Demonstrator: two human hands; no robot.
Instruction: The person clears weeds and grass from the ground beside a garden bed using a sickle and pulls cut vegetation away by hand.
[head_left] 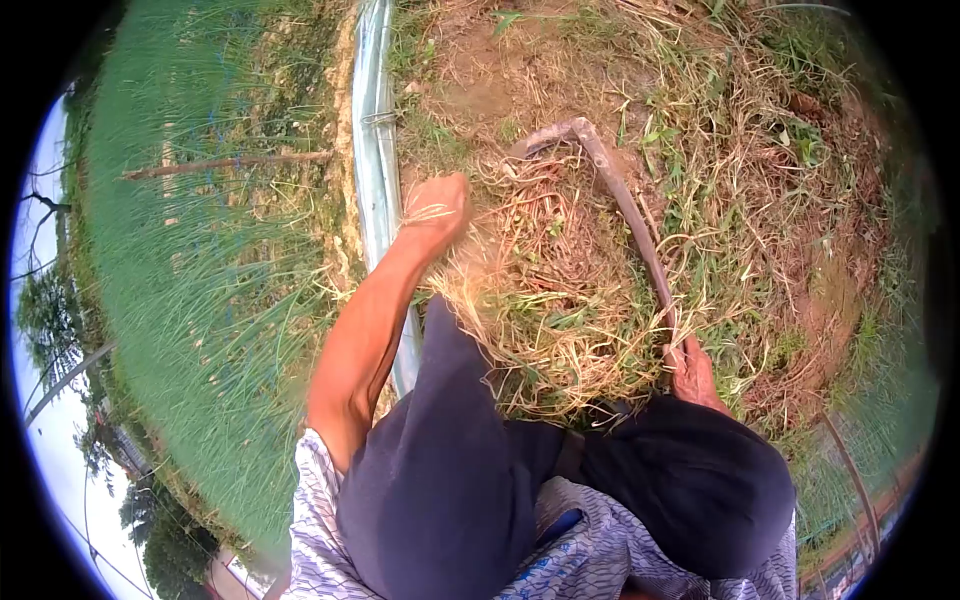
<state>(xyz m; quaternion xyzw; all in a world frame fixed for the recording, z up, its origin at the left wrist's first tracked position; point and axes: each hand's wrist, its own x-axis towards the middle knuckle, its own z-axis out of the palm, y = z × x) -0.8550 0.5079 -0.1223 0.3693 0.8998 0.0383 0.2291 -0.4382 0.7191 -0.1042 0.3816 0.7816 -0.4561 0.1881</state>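
My left hand (440, 205) is closed in a fist beside the pale plastic sheeting. Dry grass (462, 285) trails from it, blurred, over my left knee, and a few strands cross the wrist. My right hand (692, 372) is wrapped round the lower end of a hoe (637, 222) with a long brown handle. Its narrow blade (548, 136) bends off to the left at the far end and rests at the edge of the pulled weeds. A heap of cut grass and weeds (560, 345) lies between my hands, in front of my knees.
Along the left runs a rolled strip of plastic sheeting (374, 130), with a dense bed of thin green plants (200, 300) beyond it. A stick (230, 164) lies across that bed's edge. Bare soil (490, 75) is ahead; weeds and dry grass (740, 230) cover the right.
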